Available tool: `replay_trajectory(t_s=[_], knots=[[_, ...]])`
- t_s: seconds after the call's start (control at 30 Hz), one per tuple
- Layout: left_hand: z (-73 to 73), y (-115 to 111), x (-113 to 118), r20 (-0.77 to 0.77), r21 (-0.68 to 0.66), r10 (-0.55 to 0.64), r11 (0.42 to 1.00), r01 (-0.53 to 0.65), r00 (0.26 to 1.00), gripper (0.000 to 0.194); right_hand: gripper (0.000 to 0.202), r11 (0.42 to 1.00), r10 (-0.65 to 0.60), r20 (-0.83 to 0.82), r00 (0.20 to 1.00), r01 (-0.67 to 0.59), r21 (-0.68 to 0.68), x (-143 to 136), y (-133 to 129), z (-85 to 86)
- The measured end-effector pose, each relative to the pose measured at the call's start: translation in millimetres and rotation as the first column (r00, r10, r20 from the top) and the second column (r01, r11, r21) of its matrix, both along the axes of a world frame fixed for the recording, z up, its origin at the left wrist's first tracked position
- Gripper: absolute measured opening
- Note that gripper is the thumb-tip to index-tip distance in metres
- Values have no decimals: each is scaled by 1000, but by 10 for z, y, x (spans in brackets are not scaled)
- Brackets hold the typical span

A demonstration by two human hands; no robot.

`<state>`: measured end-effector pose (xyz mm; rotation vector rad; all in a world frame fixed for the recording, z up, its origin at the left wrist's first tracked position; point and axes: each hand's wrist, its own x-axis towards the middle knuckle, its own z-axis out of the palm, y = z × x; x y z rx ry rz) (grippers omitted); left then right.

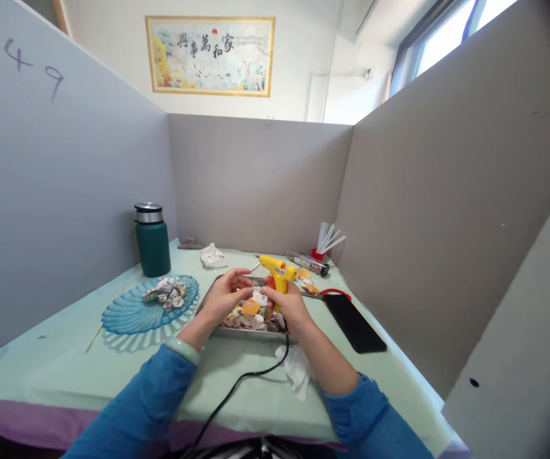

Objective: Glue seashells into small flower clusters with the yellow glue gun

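Note:
My right hand (pixel 288 301) is wrapped round the handle of a yellow hot glue gun (pixel 279 269), its nozzle pointing left. My left hand (pixel 227 296) is just left of the nozzle, fingers curled toward the thumb; whatever they pinch is too small to make out. Both hands are above a metal tray (pixel 241 333) filled with shells, among them an orange shell (pixel 250 307). On the left, a blue scalloped plate (pixel 129 317) bears a cluster of shells (pixel 167 292). The gun's black cord (pixel 246 377) trails toward me.
A green flask (pixel 152 245) stands at the back left, with crumpled tissue (pixel 212 256) farther right. Glue sticks (pixel 327 239) rise from a red holder beside a clear tube (pixel 310 262). Red-handled scissors (pixel 336 293), a black phone (pixel 355 322) and another tissue (pixel 298 370) lie right. Grey partitions surround the table.

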<state>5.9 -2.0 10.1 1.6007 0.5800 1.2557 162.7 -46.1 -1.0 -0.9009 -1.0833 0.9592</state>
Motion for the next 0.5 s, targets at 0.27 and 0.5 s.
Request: replay_trajectory(t_s=[0.27,0.5], knots=[[-12,17,-19,29,17,-10,1000,10,1000,45,36,999,-24,25,999,23,41,-2,-9,18],[28,95,-94,182,12,102,994,-106,978,53,37,966,-197,337,921,125,225,69,-12,13]])
